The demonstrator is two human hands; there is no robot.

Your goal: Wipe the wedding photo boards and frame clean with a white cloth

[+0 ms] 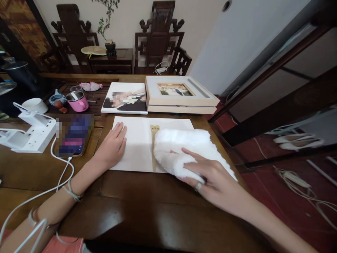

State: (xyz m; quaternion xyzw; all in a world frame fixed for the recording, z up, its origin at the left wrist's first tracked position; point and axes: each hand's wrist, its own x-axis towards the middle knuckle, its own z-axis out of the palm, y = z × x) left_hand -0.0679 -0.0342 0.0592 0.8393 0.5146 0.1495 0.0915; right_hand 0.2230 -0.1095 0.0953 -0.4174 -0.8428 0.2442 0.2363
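Observation:
A flat white panel [137, 158] lies on the dark wooden table, with a gold strip [154, 154] running down its middle; the strip's top end has an ornamental shape with small dark dots. My left hand [113, 146] rests flat on the panel's left edge, fingers together and stretched out, holding nothing. In my right hand [207, 172] is a fluffy white cloth [184, 140], bunched between thumb and fingers. The cloth covers the right part of the panel and hangs past its right edge. A ring shows on the right hand.
Behind the panel lie a photo print [126, 105] and stacked framed pictures [181, 98]. To the left are a phone [76, 135] on a charging cable, a white power strip [37, 135], a pink mug [77, 102] and a white cup [34, 106]. The table's right edge drops to a red floor.

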